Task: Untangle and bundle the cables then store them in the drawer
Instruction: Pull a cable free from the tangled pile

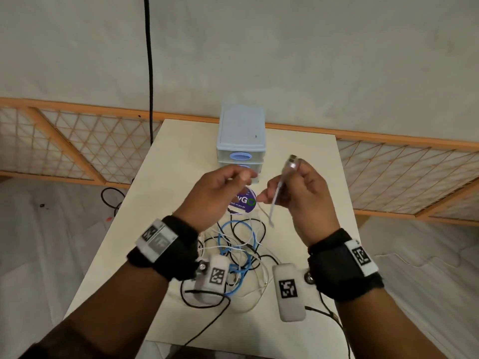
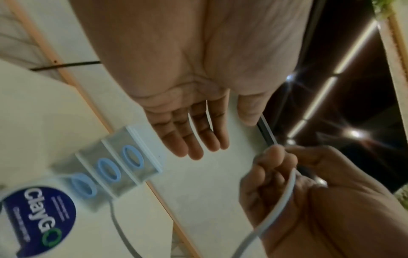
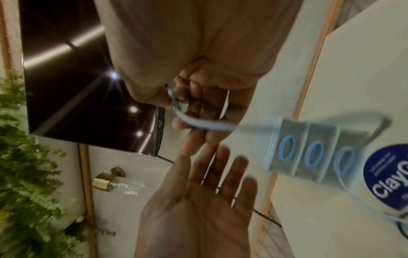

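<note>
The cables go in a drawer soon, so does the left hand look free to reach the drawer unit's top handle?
Probably yes. The left hand is open and holds nothing, and the top handle faces it with nothing between.

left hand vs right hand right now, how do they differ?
Right hand has fingers curled round the pale cable, plug end up; left hand holds nothing. The wrist views show the left hand's fingers straight and spread, the right hand's bent in. Both are raised above the cable tangle, in front of the drawer unit.
</note>
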A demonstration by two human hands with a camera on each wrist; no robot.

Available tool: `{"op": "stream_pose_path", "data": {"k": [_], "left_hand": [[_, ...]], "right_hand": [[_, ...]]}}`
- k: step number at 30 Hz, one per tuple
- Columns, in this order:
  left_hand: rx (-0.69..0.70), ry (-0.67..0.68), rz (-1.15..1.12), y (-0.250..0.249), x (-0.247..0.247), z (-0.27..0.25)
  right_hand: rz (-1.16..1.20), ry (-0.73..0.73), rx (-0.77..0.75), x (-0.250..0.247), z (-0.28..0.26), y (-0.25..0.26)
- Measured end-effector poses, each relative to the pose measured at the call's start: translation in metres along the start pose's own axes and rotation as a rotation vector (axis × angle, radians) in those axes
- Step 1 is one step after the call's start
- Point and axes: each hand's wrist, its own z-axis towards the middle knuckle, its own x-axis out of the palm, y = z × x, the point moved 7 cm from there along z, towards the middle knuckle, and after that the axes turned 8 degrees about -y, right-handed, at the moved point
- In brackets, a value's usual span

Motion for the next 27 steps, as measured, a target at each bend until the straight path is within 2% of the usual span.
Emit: {"op": "stream_pose_path", "data": {"k": [4,7,9,16,19,21,23,25,27], "left_hand": [[-0.071,0.095,-0.228,0.006,0.031,0.002],[-0.122,0.067,-0.293,0.015,0.036,0.003],[-0.135,0.057,-0.288,0.019,0.033,0.005],[-0.158,-0.011,-0.099,0.042,0.004,0.024],[-0.133,-0.03,-0.133,0.034,-0.017,0.033],[-0.128,-0.054,-0.282,0.026,-0.031,0.04],[-0.16,-0.063,-0.423,0.02,-0.042,0.046],[-0.189,-0.017,-0.464,0.018,-0.047,0.047],[-0.167,0.055,-0.389,0.021,-0.054,0.046]], "right_hand": [[-0.088,0.088,0.018,0.018,-0.004,-0.022],[-0.145,0.13,0.002,0.026,-0.007,-0.036],[-0.145,0.101,0.007,0.031,-0.006,-0.043],[-0.348,-0.069,0.068,0.054,0.004,-0.063],[-0.414,0.012,0.126,0.069,0.003,-0.079],[-0.489,0.074,0.148,0.075,-0.001,-0.095],[-0.468,0.123,0.153,0.08,-0.008,-0.107],[-0.427,0.137,0.168,0.082,-0.015,-0.112],[-0.358,0.109,0.184,0.079,-0.018,-0.113]]}}
